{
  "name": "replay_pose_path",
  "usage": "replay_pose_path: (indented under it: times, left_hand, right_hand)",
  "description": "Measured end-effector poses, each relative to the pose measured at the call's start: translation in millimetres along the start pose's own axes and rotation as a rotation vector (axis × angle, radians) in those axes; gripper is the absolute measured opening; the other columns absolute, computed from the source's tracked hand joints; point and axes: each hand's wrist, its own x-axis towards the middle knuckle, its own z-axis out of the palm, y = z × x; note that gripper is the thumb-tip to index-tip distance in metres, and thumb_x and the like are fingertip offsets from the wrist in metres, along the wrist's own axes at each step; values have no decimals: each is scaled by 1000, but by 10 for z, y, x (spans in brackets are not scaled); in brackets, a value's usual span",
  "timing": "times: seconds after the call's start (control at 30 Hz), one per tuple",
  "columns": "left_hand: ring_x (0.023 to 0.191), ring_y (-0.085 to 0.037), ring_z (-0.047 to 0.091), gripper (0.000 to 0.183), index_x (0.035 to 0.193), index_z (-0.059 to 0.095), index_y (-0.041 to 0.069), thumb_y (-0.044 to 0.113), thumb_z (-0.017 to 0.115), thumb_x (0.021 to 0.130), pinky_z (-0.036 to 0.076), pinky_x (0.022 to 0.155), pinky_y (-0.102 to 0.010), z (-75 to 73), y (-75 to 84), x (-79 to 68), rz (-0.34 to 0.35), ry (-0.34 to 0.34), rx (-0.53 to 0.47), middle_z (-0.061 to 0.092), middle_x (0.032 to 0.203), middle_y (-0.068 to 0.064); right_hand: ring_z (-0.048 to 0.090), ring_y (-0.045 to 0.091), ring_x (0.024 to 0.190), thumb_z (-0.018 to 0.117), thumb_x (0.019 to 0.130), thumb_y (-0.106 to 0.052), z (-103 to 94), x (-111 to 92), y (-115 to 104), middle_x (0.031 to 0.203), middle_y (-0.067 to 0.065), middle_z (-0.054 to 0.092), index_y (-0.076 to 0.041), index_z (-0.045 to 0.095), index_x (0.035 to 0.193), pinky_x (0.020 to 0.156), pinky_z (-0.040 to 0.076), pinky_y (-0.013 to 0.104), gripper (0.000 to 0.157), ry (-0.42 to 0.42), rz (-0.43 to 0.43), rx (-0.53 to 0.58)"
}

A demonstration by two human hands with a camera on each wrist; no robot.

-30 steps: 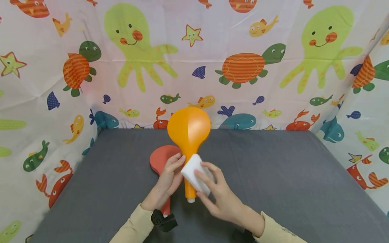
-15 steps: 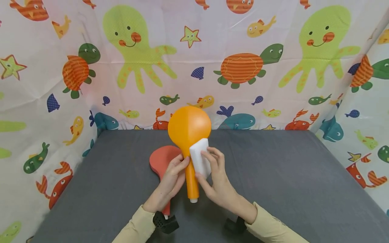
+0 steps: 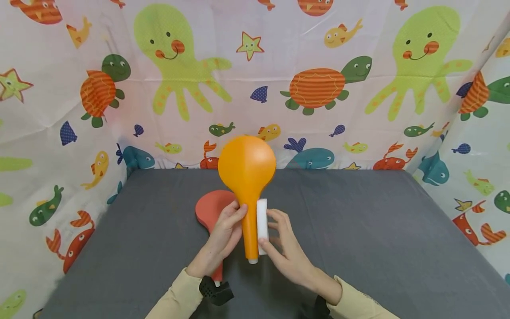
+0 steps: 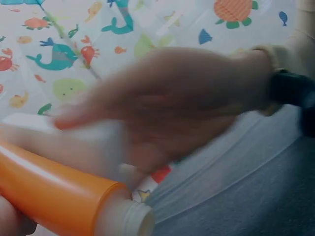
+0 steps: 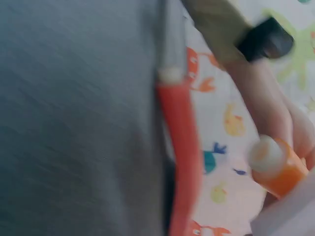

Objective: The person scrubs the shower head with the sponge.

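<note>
In the head view my left hand (image 3: 225, 231) holds an orange paddle-shaped thing (image 3: 249, 166) by the neck of its handle. It stands upright, its round head up and its white end cap (image 3: 253, 261) down. At the handle's right side is a white sponge block (image 3: 262, 226), turned edge-on and pinched by my right hand (image 3: 289, 253). In the left wrist view the right hand (image 4: 172, 93) is blurred beside the orange handle (image 4: 54, 191). The right wrist view shows the sponge (image 5: 290, 209) close to the orange handle's end.
Behind the left hand, a similar red paddle-shaped thing (image 3: 211, 205) lies on the grey-covered table (image 3: 358, 239), partly hidden by that hand. A sea-animal printed curtain (image 3: 223, 97) stands along the table's back and sides.
The sponge first rises along the handle towards the orange head, then drops back beside the handle and turns edge-on. The left hand keeps its hold with hardly any movement.
</note>
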Motion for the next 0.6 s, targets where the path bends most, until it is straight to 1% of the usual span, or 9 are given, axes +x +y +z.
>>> replay_pose_path:
  times: [0.13,0.2,0.23,0.27,0.33,0.47,0.53,0.6]
  left_hand:
    - [103,-18,46,30,129,38,-2,8,36,101,38,95,-30,33,-46,-10,-24,-42,16,47,115,-6]
    - [102,-18,46,29,128,39,-2,8,36,101,38,95,-30,45,-64,-10,-28,-46,10,47,114,-6]
    - [103,-18,46,28,127,40,-2,7,35,101,38,95,-30,47,-66,-10,-29,-43,3,48,113,-5]
    - [102,-18,46,28,127,40,-2,7,35,101,38,95,-29,46,-63,-12,-29,-37,-3,48,113,-5]
    - [103,-18,46,27,126,41,-2,6,34,101,38,96,-29,40,-44,-11,-22,-18,-14,49,114,-5]
    - [102,-16,46,26,124,43,-2,4,34,101,38,94,-26,3,17,11,13,48,-33,50,112,-4]
    - [100,-16,45,24,122,45,-2,4,35,100,38,92,-25,-19,36,26,33,74,-39,50,111,-4]
    - [99,-16,45,24,121,46,-1,4,35,100,38,90,-25,-30,37,28,44,84,-38,50,110,-4]
  right_hand:
    - [42,38,117,56,88,6,-62,171,-4,136,17,20,-4,20,139,85,49,46,63,157,-35,-25]
    - [42,39,117,57,87,8,-84,207,-5,136,18,19,-3,21,138,86,48,47,64,195,-32,-33]
    - [42,39,117,57,87,7,-89,211,-9,136,18,20,-3,21,138,85,48,47,64,196,-32,-43]
    - [43,38,116,57,87,6,-89,202,-9,136,17,21,-5,22,139,85,49,47,64,179,-29,-55]
    - [43,34,115,59,88,1,-74,142,-15,136,13,23,-9,24,140,83,50,44,63,115,-33,-84]
    - [46,31,112,61,89,-9,-17,-78,-8,135,11,26,-12,28,139,78,52,40,60,-38,-58,-122]
    - [47,32,110,63,88,-11,6,-173,0,135,12,26,-12,30,137,75,52,38,59,-79,-70,-124]
    - [47,31,110,64,88,-12,18,-213,8,135,12,26,-12,30,136,74,52,37,59,-90,-63,-121]
